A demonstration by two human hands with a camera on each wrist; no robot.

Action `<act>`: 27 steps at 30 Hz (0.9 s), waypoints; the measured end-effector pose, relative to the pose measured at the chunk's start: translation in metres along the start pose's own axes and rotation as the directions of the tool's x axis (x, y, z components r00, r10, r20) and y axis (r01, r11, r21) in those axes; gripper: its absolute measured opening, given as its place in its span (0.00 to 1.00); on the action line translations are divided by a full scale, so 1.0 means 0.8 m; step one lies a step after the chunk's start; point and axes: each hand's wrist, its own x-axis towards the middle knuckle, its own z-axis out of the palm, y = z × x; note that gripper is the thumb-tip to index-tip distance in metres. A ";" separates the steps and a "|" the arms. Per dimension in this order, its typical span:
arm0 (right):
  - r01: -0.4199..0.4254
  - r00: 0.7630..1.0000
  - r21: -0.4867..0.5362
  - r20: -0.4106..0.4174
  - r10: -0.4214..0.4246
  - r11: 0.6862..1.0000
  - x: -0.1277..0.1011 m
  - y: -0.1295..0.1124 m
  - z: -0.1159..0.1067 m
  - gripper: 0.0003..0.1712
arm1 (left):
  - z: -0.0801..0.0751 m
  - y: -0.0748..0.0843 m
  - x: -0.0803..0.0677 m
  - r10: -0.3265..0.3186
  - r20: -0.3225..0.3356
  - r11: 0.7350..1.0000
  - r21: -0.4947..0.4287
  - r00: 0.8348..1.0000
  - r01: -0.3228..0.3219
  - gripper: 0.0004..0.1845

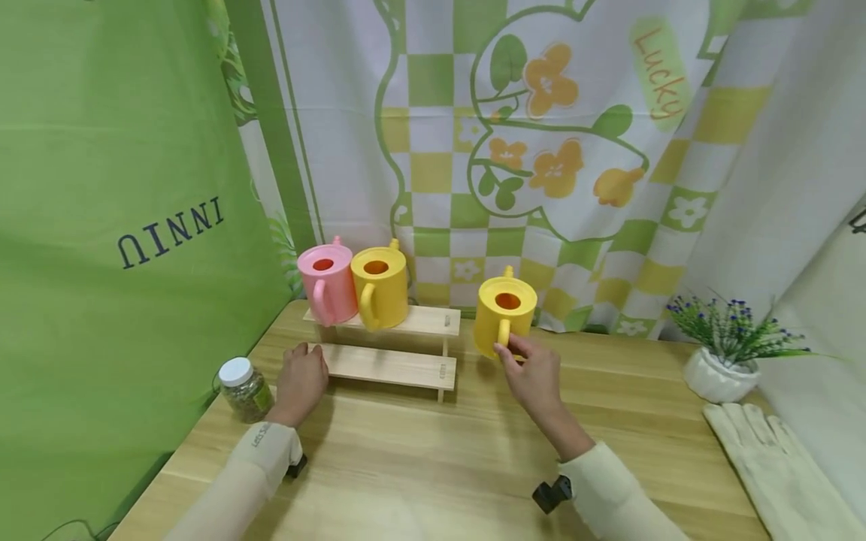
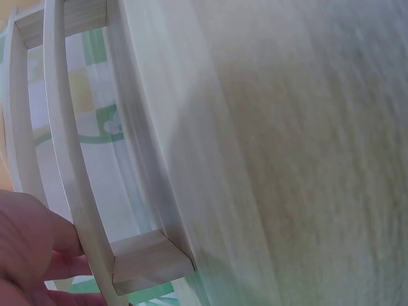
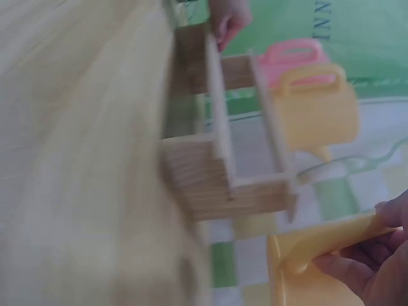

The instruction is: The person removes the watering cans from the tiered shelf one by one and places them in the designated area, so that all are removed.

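A glass jar [image 1: 243, 387] sits near the desk's [image 1: 433, 466] left edge. The left hand [image 1: 301, 382] rests with its fingers on the left end of the wooden shelf [image 1: 392, 366], steadying it. The pink can [image 1: 328, 288] and a yellow can [image 1: 380, 289] stand on the top step. Toward the back of the desk, the right hand [image 1: 534, 372] pinches the handle of another yellow watering can [image 1: 504, 315], held just right of the shelf. It should stay level and land gently.

staged tabletop set: cloth backdrops [image 1: 555, 135], wooden table [image 1: 440, 451].

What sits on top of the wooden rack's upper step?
A pink can and a yellow can stand side by side on the rack. The lower step is bare; their insides cannot be seen.
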 end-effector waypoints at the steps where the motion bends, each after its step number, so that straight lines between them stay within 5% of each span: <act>1: -0.007 1.000 -0.008 0.004 0.007 1.000 -0.002 0.007 0.003 0.12 | 0.000 -0.001 0.000 0.003 0.004 1.000 0.005 1.000 -0.003 0.15; 9: -0.065 0.997 -0.049 0.025 0.067 0.997 -0.019 0.044 0.026 0.11 | -0.005 0.002 -0.001 -0.026 0.067 1.000 -0.013 0.997 0.027 0.16; 27: -0.116 0.993 0.018 0.018 0.116 0.993 -0.034 0.075 0.043 0.11 | -0.009 0.001 0.003 -0.027 0.089 1.000 -0.002 0.996 0.028 0.15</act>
